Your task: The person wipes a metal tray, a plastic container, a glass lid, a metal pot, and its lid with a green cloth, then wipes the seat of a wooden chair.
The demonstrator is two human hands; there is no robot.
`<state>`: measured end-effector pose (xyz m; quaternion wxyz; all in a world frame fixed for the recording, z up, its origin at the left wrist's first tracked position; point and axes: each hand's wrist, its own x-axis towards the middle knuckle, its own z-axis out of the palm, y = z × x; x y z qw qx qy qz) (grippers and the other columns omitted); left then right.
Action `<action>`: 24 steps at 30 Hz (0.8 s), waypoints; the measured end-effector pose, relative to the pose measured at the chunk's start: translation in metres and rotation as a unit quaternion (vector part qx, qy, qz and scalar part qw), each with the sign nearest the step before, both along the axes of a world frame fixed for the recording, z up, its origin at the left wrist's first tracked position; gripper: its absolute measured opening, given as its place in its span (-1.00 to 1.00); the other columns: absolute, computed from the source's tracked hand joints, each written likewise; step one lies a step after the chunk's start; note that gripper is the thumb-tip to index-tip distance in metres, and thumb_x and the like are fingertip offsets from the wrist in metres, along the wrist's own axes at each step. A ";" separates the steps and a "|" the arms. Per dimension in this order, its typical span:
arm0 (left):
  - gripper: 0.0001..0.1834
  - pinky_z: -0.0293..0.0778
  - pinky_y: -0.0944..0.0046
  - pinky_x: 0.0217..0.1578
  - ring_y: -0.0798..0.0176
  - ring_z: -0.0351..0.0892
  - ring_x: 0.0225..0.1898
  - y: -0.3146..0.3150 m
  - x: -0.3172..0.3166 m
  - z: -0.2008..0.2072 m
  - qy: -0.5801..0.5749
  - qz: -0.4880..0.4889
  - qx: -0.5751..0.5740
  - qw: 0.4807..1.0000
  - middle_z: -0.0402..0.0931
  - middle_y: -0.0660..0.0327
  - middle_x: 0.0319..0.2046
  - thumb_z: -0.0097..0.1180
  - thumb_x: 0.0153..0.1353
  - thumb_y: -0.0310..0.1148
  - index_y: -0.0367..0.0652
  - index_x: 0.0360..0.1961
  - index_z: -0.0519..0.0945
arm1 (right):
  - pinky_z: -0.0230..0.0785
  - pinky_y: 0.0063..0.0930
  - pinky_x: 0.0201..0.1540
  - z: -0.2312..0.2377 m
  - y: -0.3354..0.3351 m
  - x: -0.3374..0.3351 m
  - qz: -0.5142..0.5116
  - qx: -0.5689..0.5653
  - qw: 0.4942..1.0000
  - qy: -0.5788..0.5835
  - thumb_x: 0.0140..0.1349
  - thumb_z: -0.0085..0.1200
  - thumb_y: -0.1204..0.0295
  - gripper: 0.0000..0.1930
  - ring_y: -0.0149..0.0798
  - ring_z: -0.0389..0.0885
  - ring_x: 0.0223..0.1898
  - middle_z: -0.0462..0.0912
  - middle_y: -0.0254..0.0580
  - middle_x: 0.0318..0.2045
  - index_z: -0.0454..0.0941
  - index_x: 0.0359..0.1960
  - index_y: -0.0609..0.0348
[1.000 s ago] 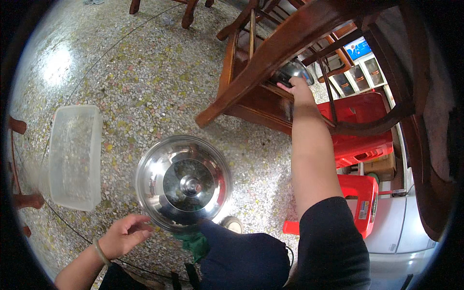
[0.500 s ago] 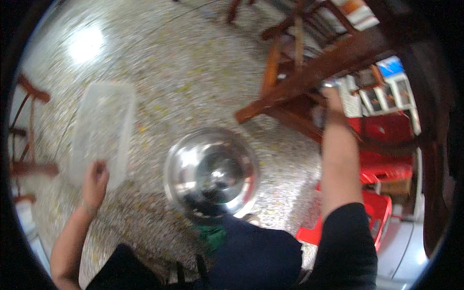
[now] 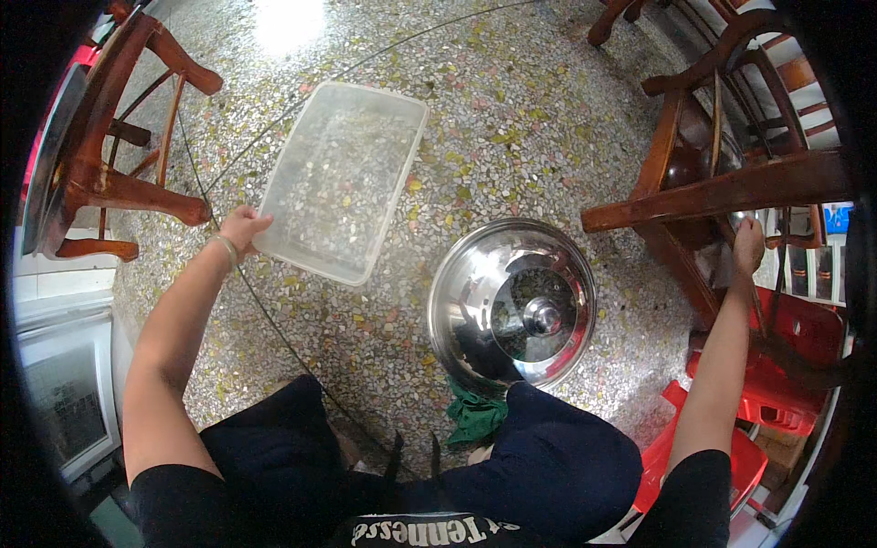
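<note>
My left hand (image 3: 241,232) pinches the near left corner of a clear rectangular plastic lid (image 3: 343,183), whose speckled background shows through. I cannot tell whether the lid rests on the floor or hangs just above it. Far to the right, my right hand (image 3: 749,245) reaches in beside the wooden furniture (image 3: 722,196), fingers curled. A bit of shiny metal shows by its fingertips, but what it grips is mostly hidden. Between my arms a round steel pot lid (image 3: 498,306) with a domed glass middle and a knob sits in front of my right knee.
A green cloth (image 3: 477,413) lies under the pot lid's near edge. Red plastic stools (image 3: 776,365) stand at the right, under my forearm. On the left is a wooden chair (image 3: 137,187), with a white-framed glass panel (image 3: 66,406) nearer me. Speckled floor (image 3: 512,137) stretches ahead.
My view has swung to the right-hand scene's opposite side, so everything sits further right. My left hand now grips the plastic lid's corner; before, it was blurred over the near end.
</note>
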<state>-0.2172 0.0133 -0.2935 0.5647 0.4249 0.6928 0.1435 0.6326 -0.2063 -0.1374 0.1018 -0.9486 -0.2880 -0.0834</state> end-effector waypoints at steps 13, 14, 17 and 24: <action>-0.62 0.58 0.12 -0.19 0.10 0.58 -0.20 -0.092 0.166 0.123 -0.236 -0.058 0.078 0.967 0.50 0.06 -0.18 0.06 0.05 -0.58 -0.26 -0.05 0.35 | 0.24 -0.31 0.07 -0.039 -0.023 -0.328 0.254 0.239 0.690 0.634 0.10 0.16 0.13 -0.17 -0.16 0.25 0.17 0.09 0.00 0.25 -0.04 0.30 0.13; -0.61 0.58 0.14 -0.19 0.13 0.57 -0.18 -0.096 0.173 0.129 -0.187 -0.120 0.073 0.972 0.49 0.07 -0.17 0.06 0.07 -0.56 -0.24 -0.04 0.34 | 0.24 -0.24 0.08 -0.035 -0.019 -0.351 0.219 0.224 0.600 0.736 0.01 0.18 -0.05 0.04 -0.08 0.19 0.21 0.04 0.03 0.27 -0.27 0.35 0.07; -0.69 0.52 0.30 -0.26 0.34 0.50 -0.22 -0.105 0.173 0.103 -0.135 -0.178 0.163 0.961 0.48 0.18 -0.26 0.08 0.10 -0.49 -0.21 -0.11 0.36 | 0.18 -0.02 0.18 -0.035 -0.016 -0.379 0.253 0.244 0.443 0.824 -0.14 0.22 -0.16 0.16 0.09 0.29 0.14 0.02 0.09 0.28 -0.28 0.35 0.05; -0.80 0.45 0.37 -0.36 0.42 0.41 -0.35 -0.112 0.138 0.144 -0.121 -0.225 0.242 0.936 0.40 0.28 -0.38 0.13 0.09 -0.40 -0.16 -0.30 0.40 | 0.49 -0.20 -0.11 0.008 -0.011 -0.409 0.317 0.264 0.551 0.725 -0.02 0.21 0.10 0.01 0.01 0.47 0.00 0.24 0.10 0.15 -0.24 0.35 0.07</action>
